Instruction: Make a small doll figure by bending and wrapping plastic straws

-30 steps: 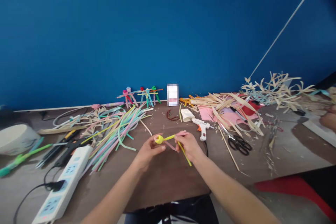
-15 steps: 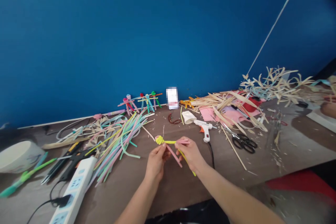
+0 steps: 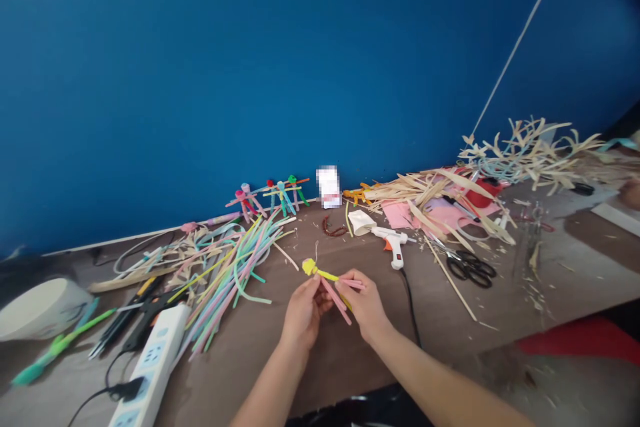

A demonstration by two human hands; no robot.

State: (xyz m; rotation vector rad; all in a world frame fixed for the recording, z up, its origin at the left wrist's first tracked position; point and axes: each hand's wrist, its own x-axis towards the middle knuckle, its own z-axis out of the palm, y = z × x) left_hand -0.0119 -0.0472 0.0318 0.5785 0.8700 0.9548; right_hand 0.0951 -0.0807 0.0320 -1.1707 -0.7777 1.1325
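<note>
Left arm: reaches in from the bottom edge, forearm angled up and to the right, with the wrist bent so the palm faces the other hand.

Right arm: comes in from the lower right, forearm slanting up and to the left, and the hand turns inward.

Grip: both are closed. The left hand [image 3: 303,311] and the right hand [image 3: 363,303] pinch the same piece from either side, fingers pressed around it, and the two hands sit just beside each other.

Held thing: one pipe-cleaner figure [image 3: 327,283], held above the desk [image 3: 260,373] in front of the body, with a yellow coiled top and pink and yellow stems.

Counts: at the back edge stand at least four small finished figures [image 3: 270,197], too close together to count exactly. There is one hot glue gun [image 3: 395,245], one pair of black-handled scissors [image 3: 469,268] and one white power strip [image 3: 155,367].

Around: a large heap of pastel pipe cleaners [image 3: 233,273] lies left of the hands. Pale dried strips [image 3: 425,193] and pink paper [image 3: 400,215] lie to the right.

Nearby person: one hand [image 3: 631,193] shows at the far right edge, well apart.
</note>
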